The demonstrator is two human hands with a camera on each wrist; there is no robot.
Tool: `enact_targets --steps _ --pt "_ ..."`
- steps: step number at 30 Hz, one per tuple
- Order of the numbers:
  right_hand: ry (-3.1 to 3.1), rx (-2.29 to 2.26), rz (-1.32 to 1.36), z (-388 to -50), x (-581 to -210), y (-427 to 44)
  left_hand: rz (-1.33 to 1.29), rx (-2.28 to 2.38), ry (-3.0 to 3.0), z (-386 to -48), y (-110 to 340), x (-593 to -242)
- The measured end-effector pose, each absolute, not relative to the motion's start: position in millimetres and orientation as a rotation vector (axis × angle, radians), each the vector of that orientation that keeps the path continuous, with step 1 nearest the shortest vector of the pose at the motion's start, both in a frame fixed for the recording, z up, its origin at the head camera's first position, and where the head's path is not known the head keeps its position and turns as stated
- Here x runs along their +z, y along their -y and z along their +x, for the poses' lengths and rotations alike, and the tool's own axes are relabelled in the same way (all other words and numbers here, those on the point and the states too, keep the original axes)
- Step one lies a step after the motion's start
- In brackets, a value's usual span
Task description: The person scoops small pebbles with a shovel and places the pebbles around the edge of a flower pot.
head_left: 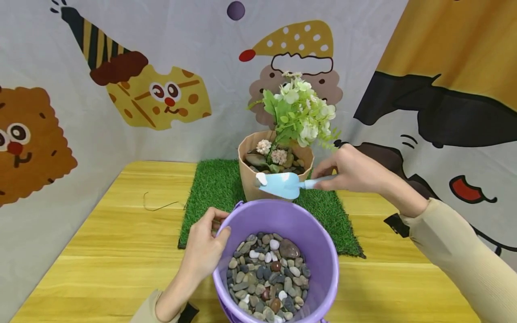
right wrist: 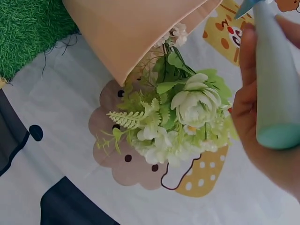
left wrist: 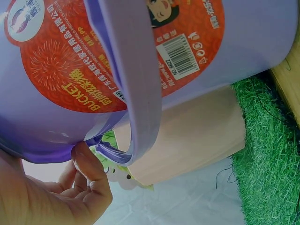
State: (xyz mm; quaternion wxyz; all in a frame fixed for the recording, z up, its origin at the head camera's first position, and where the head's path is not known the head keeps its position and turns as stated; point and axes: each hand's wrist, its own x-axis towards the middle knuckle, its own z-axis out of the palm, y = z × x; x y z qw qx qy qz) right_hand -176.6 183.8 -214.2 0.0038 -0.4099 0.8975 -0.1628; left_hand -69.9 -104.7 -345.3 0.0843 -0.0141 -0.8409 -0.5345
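My right hand grips the handle of a light blue trowel. A white pebble lies at the trowel's tip, with a greyish one beside it. The blade is held in front of the rim of a beige flowerpot, which holds stones and artificial flowers. In the right wrist view the trowel's handle crosses the palm. With thumb and fingers my left hand holds the left rim of a purple bucket. Many mixed pebbles cover the bucket's bottom.
The pot stands on a green artificial-grass mat on a wooden table. A thin dark strand lies left of the mat. Behind hangs a cartoon-printed cloth. The bucket's handle hangs down its side.
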Motion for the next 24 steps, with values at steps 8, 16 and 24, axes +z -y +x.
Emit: enact_targets --steps 8,16,24 --pt "-2.953 -0.448 -1.058 -196 -216 -166 -0.047 -1.574 2.512 -70 105 -346" --pt "-2.978 -0.337 -0.866 -217 -222 -146 -0.046 -1.576 2.506 -70 104 -347" --pt "-2.954 -0.201 -0.736 -235 -220 -125 -0.043 -1.572 2.504 -70 105 -347"
